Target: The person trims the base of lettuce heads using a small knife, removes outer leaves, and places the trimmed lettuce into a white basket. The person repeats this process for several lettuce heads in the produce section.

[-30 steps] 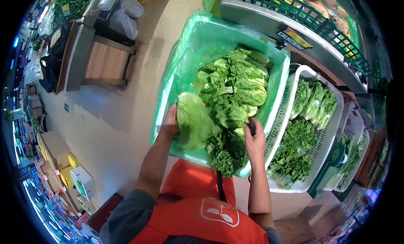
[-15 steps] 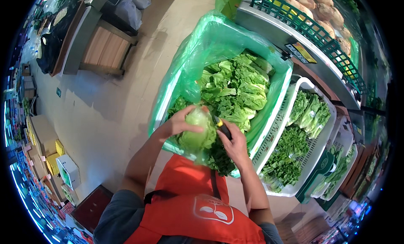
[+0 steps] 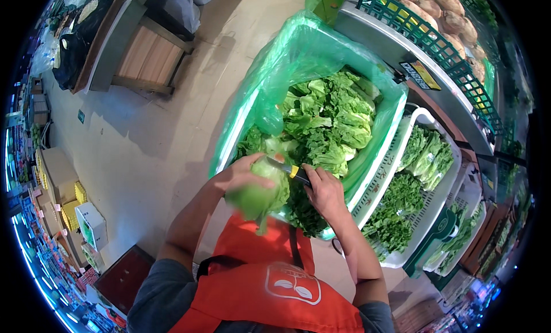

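Presently gripping leafy pale-green lettuce (image 3: 268,196) in left hand (image 3: 242,177); beside it, clasping black-and-yellow-handled metal knife (image 3: 293,171) in right hand (image 3: 326,190).

Right of the green-lined crate (image 3: 338,43), my feed shows a black-and-yellow sign (image 3: 422,74) on the shelf edge (image 3: 373,35) and characters (image 3: 376,185) on the white basket (image 3: 423,203); below the crate, a white leaf emblem (image 3: 294,285) on the red apron (image 3: 247,298).

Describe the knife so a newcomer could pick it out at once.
Find the big crate lined with green plastic, just beyond the red apron. At its near end, the left hand holds a pale green lettuce and the right hand holds the knife, blade by that lettuce. The knife's black handle with a yellow band sets it apart from the green leaves around it.
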Demonstrator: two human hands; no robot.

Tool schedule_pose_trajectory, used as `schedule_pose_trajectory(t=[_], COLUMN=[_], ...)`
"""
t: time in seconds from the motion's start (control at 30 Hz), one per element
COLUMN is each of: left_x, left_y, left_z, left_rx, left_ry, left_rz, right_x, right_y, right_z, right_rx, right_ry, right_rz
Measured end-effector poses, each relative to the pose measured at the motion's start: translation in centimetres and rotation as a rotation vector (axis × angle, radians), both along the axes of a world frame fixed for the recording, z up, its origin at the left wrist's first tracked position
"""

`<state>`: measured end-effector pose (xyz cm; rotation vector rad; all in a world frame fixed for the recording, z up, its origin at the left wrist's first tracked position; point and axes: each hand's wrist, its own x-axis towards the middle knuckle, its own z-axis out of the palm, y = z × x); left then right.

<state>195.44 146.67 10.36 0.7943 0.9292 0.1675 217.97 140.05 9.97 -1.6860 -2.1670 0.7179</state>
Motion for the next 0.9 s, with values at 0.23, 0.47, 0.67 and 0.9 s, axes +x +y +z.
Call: schedule_pose_trajectory(t=[0.23,0.47,0.67,0.9], left_x=[-2.3,-4.1,-3.3,-3.4], left_y=[-0.8,-0.7,-0.9,-0.9], left_z=[-0.3,-0.7,-0.7,-0.3], left_rx=[-0.010,0.112,0.056,0.032], left_ry=[0.010,0.047,0.035,-0.019], left_rz=[0.013,-0.031,-0.063,-0.216], right_x=[-0.2,0.2,-4.7,-4.2], right_y=[-0.3,-0.6,2.3,4.9], right_z=[-1.8,-1.5,1.7,0.8], right_rx=[-0.114,-0.160,-0.184,-0.769], right_ry=[-0.014,0.139,0.467,0.780], right_rz=[0.012,-0.068,-0.076,-0.158])
